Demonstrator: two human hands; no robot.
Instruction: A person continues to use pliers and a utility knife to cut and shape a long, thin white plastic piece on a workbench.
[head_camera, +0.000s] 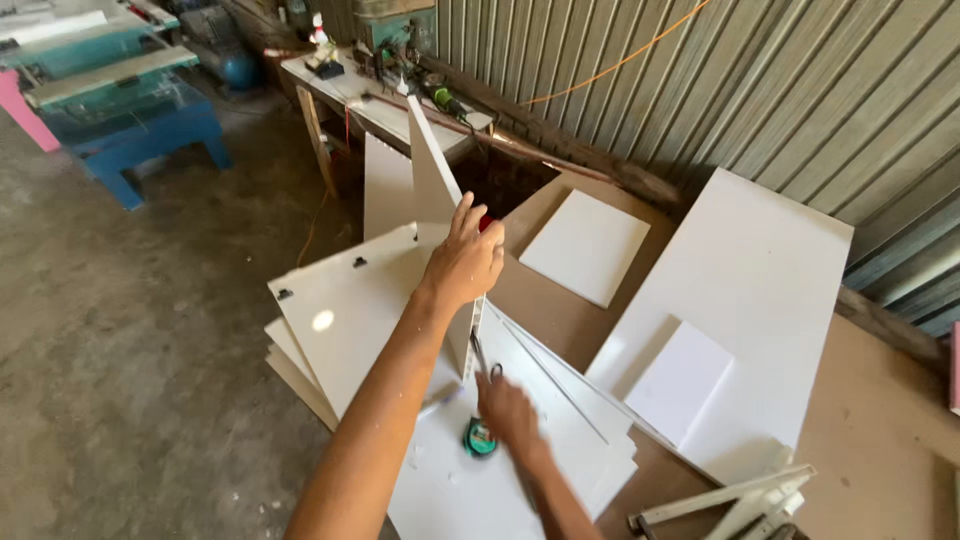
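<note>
While the upright white panel is clasped by the left hand, a tape measure is touched by the blurred right hand, its grip unclear; steady support is needed.

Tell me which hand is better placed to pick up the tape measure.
Right, most likely. The right hand lies on the flat white panel right beside the green tape measure, while the left hand is up gripping the upright white board, which might tip if released.

No packages, labels, signs or screens anywhere in view.
</note>
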